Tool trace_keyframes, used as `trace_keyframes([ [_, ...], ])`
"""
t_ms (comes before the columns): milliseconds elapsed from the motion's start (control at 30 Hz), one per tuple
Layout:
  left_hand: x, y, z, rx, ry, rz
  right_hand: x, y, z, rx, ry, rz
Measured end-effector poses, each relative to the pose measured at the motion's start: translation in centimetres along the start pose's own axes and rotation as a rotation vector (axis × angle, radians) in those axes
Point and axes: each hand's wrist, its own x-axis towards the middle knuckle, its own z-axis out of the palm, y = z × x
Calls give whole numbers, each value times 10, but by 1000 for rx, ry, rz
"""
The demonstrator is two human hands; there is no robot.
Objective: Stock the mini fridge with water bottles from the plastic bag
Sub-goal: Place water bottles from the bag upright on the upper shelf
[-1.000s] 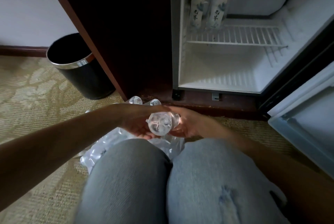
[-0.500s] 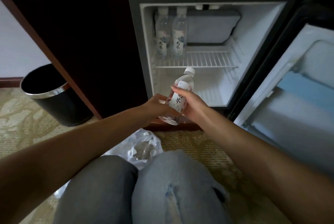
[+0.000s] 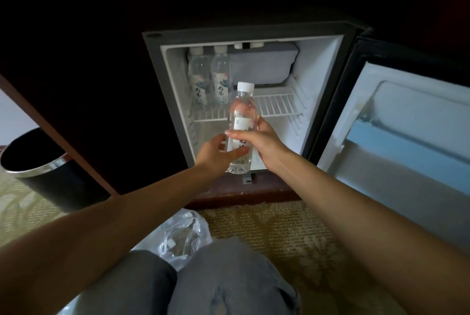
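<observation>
- Standing near upright, cap uppermost, the held water bottle [image 3: 241, 121] is in the air before the open mini fridge [image 3: 152, 60]; its long axis runs vertically, and whether it has crossed into the cavity cannot be told.
- Right hand [image 3: 264, 144]: clamped on the labelled midsection from the right, thumb laid across the front. The cap and shoulder rise above its fingers and the base hangs below them.
- Left hand [image 3: 216, 154]: fingers relaxed and slightly apart, touching the bottle's lower body from the left, not visibly wrapped round it. Judgement: the right hand carries the load.
- Wire shelf [image 3: 277, 106]: lies beyond and above the gripping fingers. Two water bottles [image 3: 199, 78] [image 3: 221, 78] stand side by side at its left end; bare wire lies to their right.
- Judgement: the coming move is a lift up and forward, setting the base on the bare wire just right of the standing pair; the cap has little room under the cavity roof.
- Fridge door [image 3: 407, 124]: swung open to the right.
- Plastic bag [image 3: 183, 236]: on the carpet [image 3: 279, 233] beside the person's knees, contents unclear.
- Black waste bin [image 3: 38, 169]: at far left.
</observation>
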Motion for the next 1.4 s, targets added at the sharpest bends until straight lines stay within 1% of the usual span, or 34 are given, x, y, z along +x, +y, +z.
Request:
trace_keyframes([
  [100, 14, 2, 4, -46, 50, 44, 2, -7, -6, -119, 17, -123],
  [233, 32, 9, 9, -94, 128, 114, 14, -18, -11, -277, 108, -284],
  [367, 53, 21, 10, -111, 190, 205, 29, -34, -16, -275, 140, -386],
  [500, 73, 32, 12, -98, 247, 245, 49, -43, -18, -327, 177, -420],
  [733, 103, 31, 20, 15, 229, 188, 75, -38, -26, -372, 201, -393],
  [867, 115, 25, 24, 40, 217, 156, 87, -30, -28, -398, 201, -371],
  [1100, 135, 13, 38, 13, 238, 133, 101, -23, -33, -424, 189, -339],
  [1233, 141, 14, 42, -21, 267, 124, 110, -22, -35, -375, 184, -329],
  [1400, 147, 13, 42, -2, 297, 73, 127, -4, -39, -415, 234, -254],
])
